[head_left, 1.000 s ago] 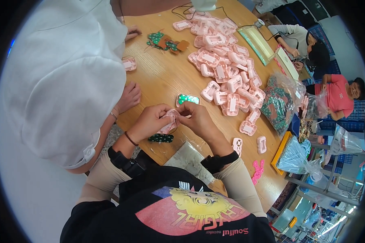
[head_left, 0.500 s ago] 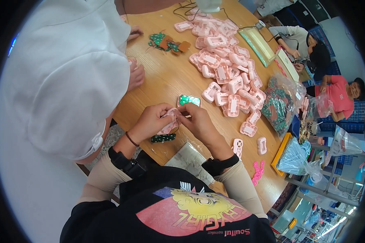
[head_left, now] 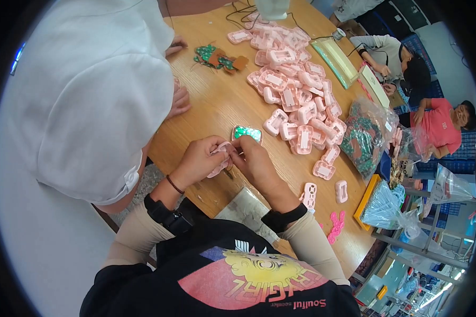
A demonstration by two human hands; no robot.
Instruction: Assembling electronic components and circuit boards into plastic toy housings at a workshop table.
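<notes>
A pink shell (head_left: pixel 220 158) is being gripped between both hands just over the near edge of the wooden table (head_left: pixel 217 100). The left hand (head_left: pixel 198 161) is being closed around the shell's left side, its fingers curled over it; the right hand (head_left: pixel 254 161) is being pinched onto the shell's right end, thumb and fingertips pressed together against it. Both hands are being held touching each other across the shell.

Just beyond the hands on the table, a green board (head_left: pixel 247 132) in a pink frame is lying flat. Farther in on the table, a large pile of pink shells (head_left: pixel 296 100) is being spread out, and near the table's far left a small cluster of green boards (head_left: pixel 217 56) is lying. At the table's right edge, a clear bag of green parts (head_left: pixel 366 138) is being kept. Near the right forearm, two single pink shells (head_left: pixel 322 191) are lying on the table.

At the table's left side, a person in a white shirt (head_left: pixel 84 95) is leaning in, one hand (head_left: pixel 179 101) resting on the table.
</notes>
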